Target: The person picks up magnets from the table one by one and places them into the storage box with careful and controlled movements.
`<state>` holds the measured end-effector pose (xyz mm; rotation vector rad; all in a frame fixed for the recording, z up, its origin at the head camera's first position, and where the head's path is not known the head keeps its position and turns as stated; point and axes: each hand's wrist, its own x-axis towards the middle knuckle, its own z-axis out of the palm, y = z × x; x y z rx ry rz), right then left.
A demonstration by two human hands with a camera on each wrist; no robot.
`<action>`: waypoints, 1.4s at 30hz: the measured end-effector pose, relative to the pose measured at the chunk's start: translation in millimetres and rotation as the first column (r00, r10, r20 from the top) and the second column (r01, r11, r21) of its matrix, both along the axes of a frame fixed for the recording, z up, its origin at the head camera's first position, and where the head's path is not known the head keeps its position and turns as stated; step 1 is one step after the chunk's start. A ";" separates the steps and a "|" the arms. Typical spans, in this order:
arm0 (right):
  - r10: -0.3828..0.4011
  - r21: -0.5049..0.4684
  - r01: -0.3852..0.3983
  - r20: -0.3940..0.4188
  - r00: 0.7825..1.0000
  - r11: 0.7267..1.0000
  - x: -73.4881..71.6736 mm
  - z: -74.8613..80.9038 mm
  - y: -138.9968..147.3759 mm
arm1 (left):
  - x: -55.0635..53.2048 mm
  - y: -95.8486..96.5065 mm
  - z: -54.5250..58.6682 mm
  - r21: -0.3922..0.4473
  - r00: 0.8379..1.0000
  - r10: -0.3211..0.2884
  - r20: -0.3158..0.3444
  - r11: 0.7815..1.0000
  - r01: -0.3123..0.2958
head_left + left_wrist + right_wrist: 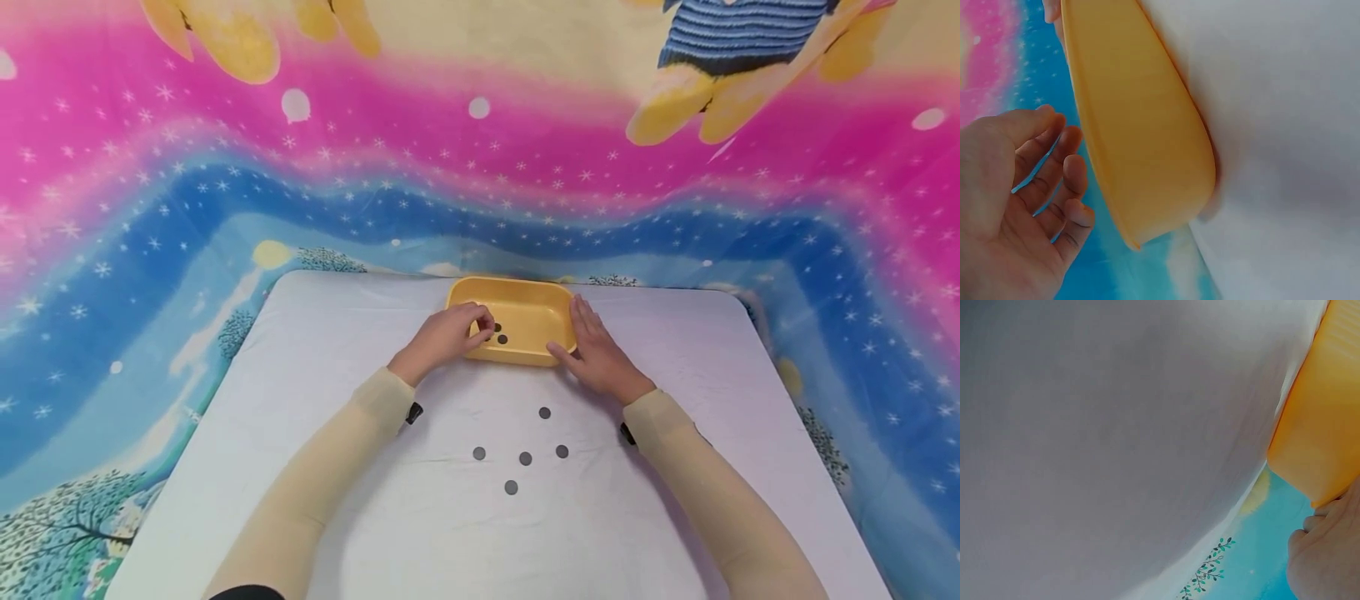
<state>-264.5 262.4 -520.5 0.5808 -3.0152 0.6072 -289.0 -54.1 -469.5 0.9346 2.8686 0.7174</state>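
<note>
A yellow rectangular tub (517,357) stands at the far side of the white table. My left hand (452,332) hovers over its left end, thumb and fingers loosely curved. In the left wrist view, these fingers (1074,175) show beside the tub's rim with nothing visible between them. Small dark discs (502,339) lie inside the tub, just beyond the left fingertips. Against the tub's right end rests my right hand (600,354), its fingers extended along the wall and its thumb at the near rim. The right wrist view catches only part of that hand (1329,550).
Several grey discs (526,458) lie scattered on the white tabletop (420,517) between the forearms. A colourful printed cloth (480,200) hangs behind the table and along its sides. The tub sits close to the table's back edge.
</note>
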 end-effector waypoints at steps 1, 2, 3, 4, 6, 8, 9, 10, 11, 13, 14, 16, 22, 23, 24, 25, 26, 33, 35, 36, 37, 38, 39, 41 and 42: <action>0.002 0.001 -0.002 -0.003 1.000 1.000 0.0 -0.1 0.2 | 2.9 -1.2 -0.2 0.007 1.000 -0.002 -0.003 1.000 0.002; 0.001 0.001 -0.001 -0.006 1.000 1.000 0.2 0.3 0.4 | 5.4 -2.4 -1.2 0.012 1.000 -0.006 -0.008 1.000 0.006; 0.000 0.001 0.000 -0.008 1.000 1.000 0.3 0.5 0.6 | 8.4 -3.7 -2.1 0.025 1.000 -0.013 -0.013 1.000 0.013; 0.000 0.000 0.000 -0.006 1.000 1.000 0.1 0.5 0.9 | 11.3 -4.7 -3.1 0.036 1.000 -0.018 -0.021 0.999 0.019; -0.001 0.001 0.001 -0.010 1.000 1.000 -0.3 -0.1 1.4 | 17.3 -6.9 -5.2 0.057 0.999 -0.033 -0.038 0.998 0.036; -0.002 0.002 0.002 -0.012 1.000 1.000 -0.7 -0.5 1.6 | 23.6 -9.2 -7.6 0.066 0.997 -0.051 -0.059 0.996 0.055; -0.001 0.000 0.001 -0.011 1.000 1.000 -0.8 -0.7 1.5 | 27.0 -10.1 -8.3 0.070 0.996 -0.061 -0.070 0.995 0.065; -0.001 -0.001 0.001 -0.016 1.000 1.000 -0.9 -0.8 1.4 | 30.2 -11.0 -8.8 0.069 0.995 -0.071 -0.075 0.995 0.076; -0.002 -0.002 0.002 -0.021 1.000 1.000 -0.7 -0.6 1.2 | 33.2 -11.9 -9.4 0.069 0.994 -0.082 -0.077 0.994 0.087; -0.003 -0.006 0.003 -0.029 1.000 1.000 -0.3 -0.1 0.6 | 39.4 -13.5 -9.9 0.058 0.991 -0.104 -0.087 0.992 0.109; -0.005 -0.008 0.005 -0.031 0.999 1.000 -0.2 0.1 0.4 | 42.4 -14.2 -9.9 0.047 0.990 -0.112 -0.090 0.992 0.117; -0.009 -0.008 0.008 -0.033 0.999 1.000 -0.1 -0.2 0.3 | 48.6 -15.8 -10.2 0.030 0.988 -0.128 -0.086 0.991 0.131; -0.005 -0.004 0.005 -0.024 1.000 1.000 0.3 -1.0 0.4 | 65.7 -20.4 -14.0 -0.006 0.983 -0.175 -0.055 0.984 0.175; -0.005 -0.006 0.005 -0.023 1.000 1.000 0.4 -1.1 0.4 | 68.2 -21.2 -15.0 -0.012 0.982 -0.183 -0.048 0.983 0.183; -0.004 -0.006 0.004 -0.022 1.000 1.000 0.5 -1.1 0.4 | 70.5 -21.9 -16.3 -0.020 0.981 -0.190 -0.042 0.982 0.189; -0.003 -0.006 0.003 -0.024 1.000 1.000 0.5 -1.2 0.4 | 72.6 -22.7 -17.8 -0.024 0.980 -0.196 -0.034 0.980 0.195; -0.002 -0.007 0.001 -0.023 1.000 1.000 0.7 -0.9 0.3 | 74.6 -23.5 -19.4 -0.028 0.979 -0.201 -0.028 0.979 0.201; -0.001 -0.010 0.001 -0.004 1.000 1.000 1.8 0.9 -0.8 | 85.9 -27.9 -33.3 -0.040 0.963 -0.269 -0.005 0.963 0.268; 0.002 -0.005 -0.002 -0.005 1.000 1.000 1.5 0.4 -0.4 | 89.1 -28.3 -37.3 -0.051 0.957 -0.290 -0.001 0.956 0.290; 0.002 -0.005 -0.002 -0.005 1.000 1.000 1.7 0.7 -0.5 | 91.1 -28.6 -38.5 -0.055 0.954 -0.298 -0.001 0.953 0.298; 0.002 -0.006 -0.002 -0.006 1.000 1.000 2.0 1.1 -0.7 | 92.9 -28.8 -39.7 -0.061 0.952 -0.307 -0.002 0.950 0.306; 0.001 -0.007 -0.001 -0.007 1.000 1.000 2.1 1.4 -1.0 | 94.7 -29.0 -40.4 -0.064 0.949 -0.314 -0.003 0.948 0.313; 0.001 -0.009 -0.001 -0.005 1.000 1.000 2.1 1.7 -1.3 | 96.8 -29.2 -40.7 -0.067 0.947 -0.320 -0.002 0.945 0.319; -0.002 -0.012 0.002 -0.004 1.000 1.000 2.2 2.3 -1.8 | 100.8 -29.7 -41.2 -0.071 0.944 -0.331 -0.001 0.941 0.330; -0.002 -0.015 0.002 -0.001 1.000 1.000 2.5 2.7 -2.0 | 102.7 -29.9 -41.4 -0.075 0.941 -0.337 0.001 0.939 0.336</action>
